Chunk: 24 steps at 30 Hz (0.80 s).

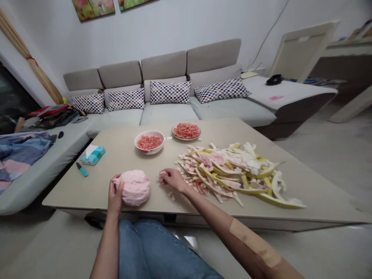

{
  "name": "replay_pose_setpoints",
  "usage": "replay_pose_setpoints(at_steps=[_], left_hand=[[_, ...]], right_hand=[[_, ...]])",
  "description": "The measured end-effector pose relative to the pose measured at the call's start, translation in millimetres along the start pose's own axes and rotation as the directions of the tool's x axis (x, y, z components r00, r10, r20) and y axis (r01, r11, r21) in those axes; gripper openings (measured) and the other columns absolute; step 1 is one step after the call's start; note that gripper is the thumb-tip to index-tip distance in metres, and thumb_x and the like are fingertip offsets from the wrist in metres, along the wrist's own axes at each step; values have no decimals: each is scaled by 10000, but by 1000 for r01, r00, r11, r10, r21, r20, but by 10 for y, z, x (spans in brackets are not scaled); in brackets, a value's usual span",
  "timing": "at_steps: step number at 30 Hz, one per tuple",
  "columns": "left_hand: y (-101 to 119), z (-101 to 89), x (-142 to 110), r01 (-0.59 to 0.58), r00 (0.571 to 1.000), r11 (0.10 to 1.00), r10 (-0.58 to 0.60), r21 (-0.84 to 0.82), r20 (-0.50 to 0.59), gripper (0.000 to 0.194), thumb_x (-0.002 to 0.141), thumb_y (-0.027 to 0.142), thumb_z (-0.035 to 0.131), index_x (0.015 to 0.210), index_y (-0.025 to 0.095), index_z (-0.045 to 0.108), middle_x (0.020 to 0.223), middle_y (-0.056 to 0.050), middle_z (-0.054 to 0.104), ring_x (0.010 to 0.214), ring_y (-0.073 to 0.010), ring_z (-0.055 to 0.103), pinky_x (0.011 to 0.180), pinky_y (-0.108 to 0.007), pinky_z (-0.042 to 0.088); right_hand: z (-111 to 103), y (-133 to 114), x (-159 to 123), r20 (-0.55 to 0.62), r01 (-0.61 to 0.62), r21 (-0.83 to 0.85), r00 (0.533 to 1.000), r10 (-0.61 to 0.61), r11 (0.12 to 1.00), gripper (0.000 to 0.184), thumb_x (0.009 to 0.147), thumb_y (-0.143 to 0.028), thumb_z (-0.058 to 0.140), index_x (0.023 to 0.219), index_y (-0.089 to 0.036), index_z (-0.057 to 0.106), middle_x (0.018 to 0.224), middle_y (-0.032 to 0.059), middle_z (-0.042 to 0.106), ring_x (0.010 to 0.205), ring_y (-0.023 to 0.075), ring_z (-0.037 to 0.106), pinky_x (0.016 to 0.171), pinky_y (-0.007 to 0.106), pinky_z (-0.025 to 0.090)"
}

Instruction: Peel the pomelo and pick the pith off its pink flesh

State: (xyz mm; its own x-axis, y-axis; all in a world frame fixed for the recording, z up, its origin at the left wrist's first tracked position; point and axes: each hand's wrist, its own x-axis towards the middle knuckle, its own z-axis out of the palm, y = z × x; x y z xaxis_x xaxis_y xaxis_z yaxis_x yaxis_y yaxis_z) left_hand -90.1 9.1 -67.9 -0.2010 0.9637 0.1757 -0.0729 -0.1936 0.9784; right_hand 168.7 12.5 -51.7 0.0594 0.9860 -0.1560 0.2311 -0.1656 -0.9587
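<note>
Steadying: left grip [114,195] partly closed, fingers and thumb against the left side of the pink fruit [136,188], which rests on the surface [119,157], lower left of centre.
Pinching: right grip [172,179] nearly closed on a small pink scrap [162,176], apart from the fruit.
Peel heap [226,170]: right of centre.
Pulp: in bowl [149,152] and on plate [186,139], upper centre.
Handling: likely soft; spread left fingertips, press lightly, pinch thin layers shallowly to spare the flesh.
</note>
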Motion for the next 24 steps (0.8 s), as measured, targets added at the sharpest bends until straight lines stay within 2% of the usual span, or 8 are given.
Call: replay_pose_setpoints(at_steps=[3,6,9,12,14,17,20,24], left_hand=[[2,20,-25,-7,1000,1000,7,7,24,534,755,493,698,1188,214,559,1173,-56,617,1061,-186,589,918,-277,461],[30,76,-56,-38,998,999,36,39,45,534,757,487,695,1194,210,560,1196,-66,612,1089,-199,584,941,-291,458],[58,132,-67,-63,996,996,58,63,67,525,766,476,687,1200,209,564,1211,-73,609,1105,-206,582,947,-299,460],[81,182,-69,-81,993,991,72,104,89,514,773,472,675,1201,208,563,1219,-76,607,1102,-214,586,944,-309,464],[103,227,-77,-97,991,983,80,154,110,514,777,466,667,1207,207,558,1217,-79,604,1102,-223,585,955,-331,462],[149,319,-101,-183,977,950,148,253,151,478,782,430,662,1189,202,559,1237,-88,590,1160,-242,552,1035,-381,411],[192,409,-121,-277,955,902,221,330,198,428,791,380,652,1169,200,560,1241,-94,587,1195,-245,528,1078,-406,370],[223,456,-120,-306,945,878,232,368,232,405,801,352,639,1168,205,554,1216,-90,595,1171,-238,546,1058,-405,392]], right_hand=[[-364,-136,-120,-96,246,-151,960,-262,957,273,845,-148,470,1006,-156,691,868,70,755,721,152,709,696,246,552],[-895,-240,-209,-256,387,-466,801,-540,796,301,847,-183,474,1050,-162,695,977,99,745,852,198,701,802,324,546],[-1356,-287,-240,-313,275,-745,659,-683,607,313,852,-183,473,1065,-133,697,1046,156,713,983,270,655,910,434,501],[-1400,-274,-281,-303,172,-858,593,-746,485,292,852,-210,529,1068,-113,699,1160,211,652,1090,333,594,966,524,450],[-1129,-233,-337,-226,271,-841,611,-758,469,268,871,-234,551,1069,-134,701,1196,199,637,1108,312,589,973,495,460],[-488,-170,-437,44,557,-653,705,-708,514,284,893,-254,583,1151,-168,668,1176,135,675,1087,235,624,966,382,490],[7,-157,-490,148,569,-554,786,-601,608,301,860,-256,645,1148,-169,660,1142,121,698,1033,222,653,911,329,506],[147,-184,-466,165,489,-575,854,-493,655,214,869,-216,619,1065,-156,679,997,101,732,888,197,679,801,272,493]])
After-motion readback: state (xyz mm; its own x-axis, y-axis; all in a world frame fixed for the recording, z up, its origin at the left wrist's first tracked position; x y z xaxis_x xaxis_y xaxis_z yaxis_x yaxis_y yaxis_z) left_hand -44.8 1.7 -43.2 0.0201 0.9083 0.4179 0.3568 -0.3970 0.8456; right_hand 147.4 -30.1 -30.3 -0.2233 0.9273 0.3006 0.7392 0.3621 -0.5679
